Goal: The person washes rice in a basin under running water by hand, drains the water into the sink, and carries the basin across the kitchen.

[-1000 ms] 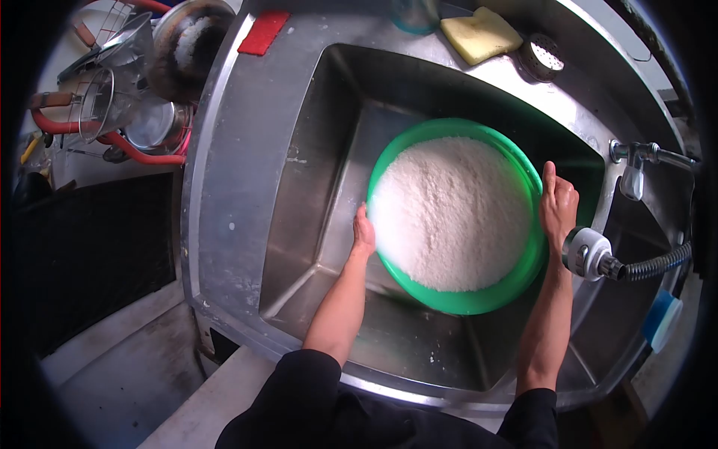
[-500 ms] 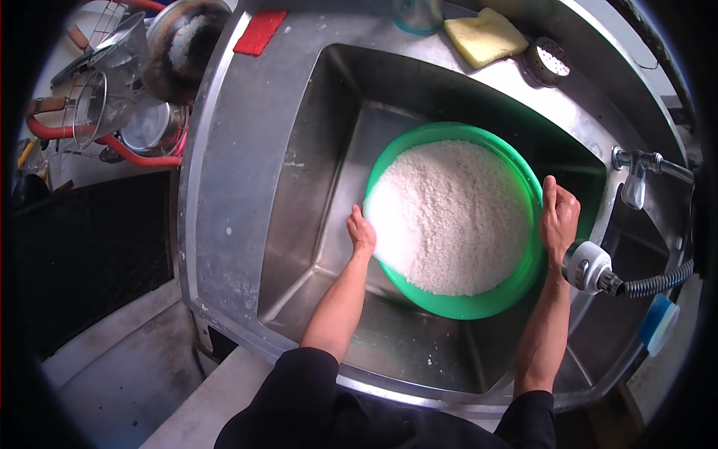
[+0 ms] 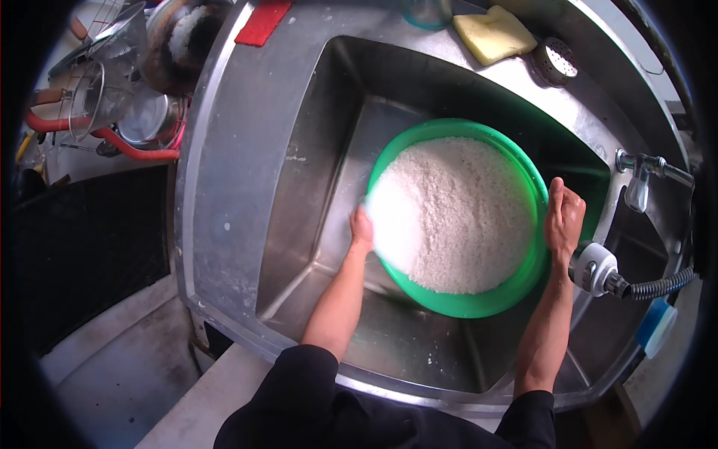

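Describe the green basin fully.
The green basin is round, smooth and plastic-looking, with a plain rim. It is open side up within the metal sink, holding a broad bed of white, rice-like grains. Glare washes out part of its left edge. The left-hand grip is on that edge, the right-hand grip on the opposite one. Its underside is hidden.

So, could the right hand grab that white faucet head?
Probably yes: nothing visible blocks the right hand from the white faucet head beside its wrist, though it'd likely have to let go of the green basin first.
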`<state>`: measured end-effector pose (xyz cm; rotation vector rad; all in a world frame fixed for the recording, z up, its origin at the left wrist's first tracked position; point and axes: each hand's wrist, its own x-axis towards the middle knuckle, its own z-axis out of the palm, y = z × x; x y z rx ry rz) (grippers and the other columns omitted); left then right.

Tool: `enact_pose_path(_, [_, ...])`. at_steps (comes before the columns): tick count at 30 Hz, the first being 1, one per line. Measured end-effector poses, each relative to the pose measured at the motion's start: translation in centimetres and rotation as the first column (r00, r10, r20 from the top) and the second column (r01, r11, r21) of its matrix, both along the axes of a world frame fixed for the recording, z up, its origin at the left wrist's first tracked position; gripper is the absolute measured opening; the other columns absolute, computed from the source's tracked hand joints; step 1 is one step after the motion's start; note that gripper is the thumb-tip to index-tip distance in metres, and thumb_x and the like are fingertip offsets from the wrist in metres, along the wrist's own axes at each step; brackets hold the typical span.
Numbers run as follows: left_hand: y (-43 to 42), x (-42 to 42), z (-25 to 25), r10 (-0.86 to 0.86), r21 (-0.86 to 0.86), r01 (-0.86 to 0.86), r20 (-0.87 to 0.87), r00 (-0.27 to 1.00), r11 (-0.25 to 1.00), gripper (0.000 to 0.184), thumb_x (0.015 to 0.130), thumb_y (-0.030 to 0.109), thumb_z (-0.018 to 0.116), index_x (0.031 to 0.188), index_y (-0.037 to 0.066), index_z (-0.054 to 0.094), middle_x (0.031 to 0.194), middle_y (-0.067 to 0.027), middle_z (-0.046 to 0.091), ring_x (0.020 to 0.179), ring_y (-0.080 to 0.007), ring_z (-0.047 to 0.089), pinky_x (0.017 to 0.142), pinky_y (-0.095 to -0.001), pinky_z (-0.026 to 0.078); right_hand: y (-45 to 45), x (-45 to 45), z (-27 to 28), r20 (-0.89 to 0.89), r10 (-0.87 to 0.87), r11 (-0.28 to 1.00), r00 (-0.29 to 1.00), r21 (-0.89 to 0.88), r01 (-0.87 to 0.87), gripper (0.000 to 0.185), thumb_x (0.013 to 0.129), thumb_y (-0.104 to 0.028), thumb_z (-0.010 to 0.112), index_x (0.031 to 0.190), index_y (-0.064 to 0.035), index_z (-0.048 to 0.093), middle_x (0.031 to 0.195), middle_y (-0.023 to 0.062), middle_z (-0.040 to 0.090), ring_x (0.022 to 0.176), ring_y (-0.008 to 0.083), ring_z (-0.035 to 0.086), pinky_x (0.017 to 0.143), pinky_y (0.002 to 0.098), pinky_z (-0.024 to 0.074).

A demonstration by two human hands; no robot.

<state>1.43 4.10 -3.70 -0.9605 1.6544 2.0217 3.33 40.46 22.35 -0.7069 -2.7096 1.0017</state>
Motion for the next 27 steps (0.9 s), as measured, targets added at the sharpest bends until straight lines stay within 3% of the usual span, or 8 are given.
enact_pose_path(3, [-0.9,-0.1,-0.6,-0.052,0.277,-0.021,0.255,0.966,0.961,0.039,0.095,0.037,0.045,0.108,0.006,0.064,0.104,-0.0077,0.067,0.093,-0.0205,0.064,0.085,-0.0328,0.050,0.7,0.1,-0.8,0.005,-0.052,0.999,0.999,-0.013,0.052,0.062,0.102,-0.044,0.039,0.061,0.0025,0.035,0.057,0.0063,0.024,0.055,0.0160,0.025,0.049,0.0384,0.0229])
enact_pose_path(6, [-1.8,0.3,-1.3,-0.137,0.283,0.054,0.286,0.948,0.958,0.043,0.095,0.040,0.043,0.114,0.007,0.062,0.109,-0.0079,0.066,0.101,-0.0205,0.063,0.089,-0.0342,0.050,0.2,0.2,-0.8,0.009,-0.073,0.996,0.997,-0.052,0.073,0.064,0.103,-0.045,0.036,0.060,0.0019,0.034,0.057,0.0053,0.025,0.055,0.0156,0.025,0.050,0.0388,0.0226])
enact_pose_path(27, [-1.3,-0.2,-0.2,-0.153,0.275,0.089,0.221,0.963,0.957,0.044,0.095,0.039,0.044,0.116,0.004,0.060,0.111,-0.0084,0.064,0.102,-0.0210,0.060,0.090,-0.0346,0.049,0.4,-0.1,-0.9,0.003,-0.083,0.989,0.997,-0.124,0.083,0.063,0.103,-0.047,0.034,0.062,0.0001,0.030,0.058,0.0049,0.026,0.057,0.0156,0.025,0.052,0.0379,0.0229])
